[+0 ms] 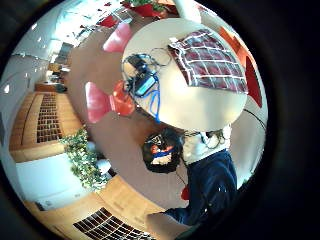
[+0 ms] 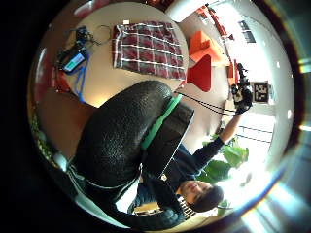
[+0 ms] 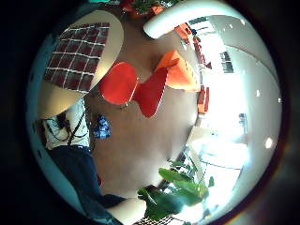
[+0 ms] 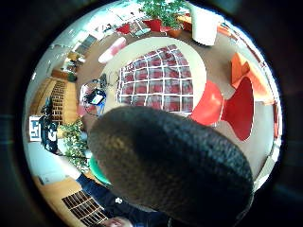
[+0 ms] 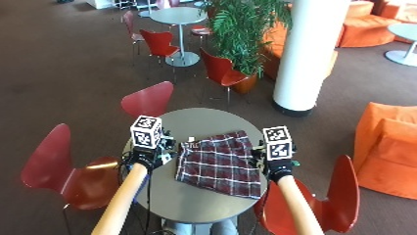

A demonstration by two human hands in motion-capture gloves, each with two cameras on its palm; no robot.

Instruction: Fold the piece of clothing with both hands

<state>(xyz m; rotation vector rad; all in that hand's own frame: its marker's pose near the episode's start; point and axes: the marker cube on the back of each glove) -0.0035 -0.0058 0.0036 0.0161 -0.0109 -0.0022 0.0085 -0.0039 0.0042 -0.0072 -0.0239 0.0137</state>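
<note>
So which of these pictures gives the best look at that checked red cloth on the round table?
The outside view: the checked cloth lies flat there, unobstructed, with the left hand and right hand raised at either side. The right thumb side palm view shows it whole too, though a glove finger fills the foreground. The other palm views show it small and curved.

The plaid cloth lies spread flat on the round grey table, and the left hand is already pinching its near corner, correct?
Not quite. The plaid cloth does lie flat on the round grey table, but the left hand is raised beside it, holding nothing. The outside view shows this.
</note>
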